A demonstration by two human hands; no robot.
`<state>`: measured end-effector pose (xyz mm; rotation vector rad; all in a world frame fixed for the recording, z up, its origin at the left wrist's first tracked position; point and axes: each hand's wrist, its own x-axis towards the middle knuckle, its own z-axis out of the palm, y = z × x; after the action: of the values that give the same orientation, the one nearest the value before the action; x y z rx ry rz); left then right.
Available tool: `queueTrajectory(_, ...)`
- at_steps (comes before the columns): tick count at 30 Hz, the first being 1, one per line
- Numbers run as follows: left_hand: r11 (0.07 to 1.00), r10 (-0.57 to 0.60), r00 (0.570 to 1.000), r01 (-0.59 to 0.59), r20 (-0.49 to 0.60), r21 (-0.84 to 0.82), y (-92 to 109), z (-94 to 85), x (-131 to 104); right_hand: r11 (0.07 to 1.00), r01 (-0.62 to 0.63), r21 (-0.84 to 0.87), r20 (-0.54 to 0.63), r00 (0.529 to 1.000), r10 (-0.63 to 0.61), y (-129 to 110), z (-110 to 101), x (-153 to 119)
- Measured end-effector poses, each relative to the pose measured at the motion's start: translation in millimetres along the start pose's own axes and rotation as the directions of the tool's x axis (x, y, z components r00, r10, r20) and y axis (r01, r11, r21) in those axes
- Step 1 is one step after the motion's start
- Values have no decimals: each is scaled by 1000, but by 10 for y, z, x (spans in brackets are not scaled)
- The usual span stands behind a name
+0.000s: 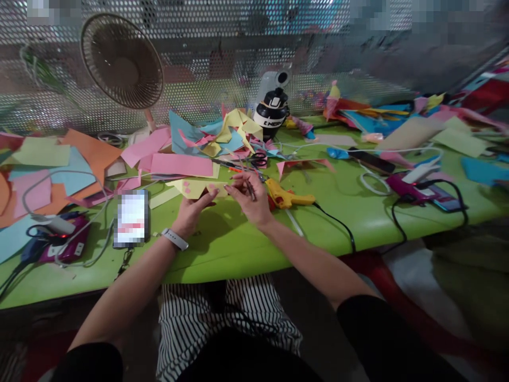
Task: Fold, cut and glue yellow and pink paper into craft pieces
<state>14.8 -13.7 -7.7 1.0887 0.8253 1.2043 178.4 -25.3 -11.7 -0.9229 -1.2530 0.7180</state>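
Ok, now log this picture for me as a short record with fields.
Surface: green table
Left hand: left hand pinches yellow paper with pink marks
Right hand: right hand at the paper's edge, a slim tool between its fingers; exact type unclear
Right of hands: yellow glue gun, black cord attached
Left of hands: phone, screen lit
Behind: coloured paper pieces, bottle, fan

Hands (250,199) holding yellow paper (194,190), green table (226,249), yellow glue gun (288,196), phone (131,218)
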Motion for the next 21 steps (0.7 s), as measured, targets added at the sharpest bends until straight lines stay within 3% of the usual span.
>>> queueTrajectory(5, 999, -13, 995, 9, -96, -36, -47, 34, 30, 989, 141, -52, 66, 988, -137, 4, 26, -63)
queueTrajectory(9, 997, 71, 994, -71, -78, -6, -85, 24, 54, 998, 56, -39, 99, 994, -52, 49, 46, -64)
queueTrajectory(12, 1000, 13, 999, -13, 36, 19, -63, -26, 79, 999, 35, 11, 96, 995, -36, 91, 29, -11)
queueTrajectory(15, 999, -52, 976, 50, 212, 14, 11, -102, 128, 999, 49, 9, 3, 999, -49, 119, -21, 70)
queueTrajectory(16, 999, -38, 973, 40, 227, -2, 40, -130, 151, 998, 57, -3, -26, 998, -57, 130, -40, 98)
queueTrajectory(18, 997, 34, 989, -23, 146, -75, 94, -186, 203, 996, 79, -44, -58, 995, -82, 159, -70, 148)
queueTrajectory(21, 989, 84, 993, -92, -78, -112, 145, -257, 274, 990, 106, -97, -54, 992, -112, 220, -84, 198)
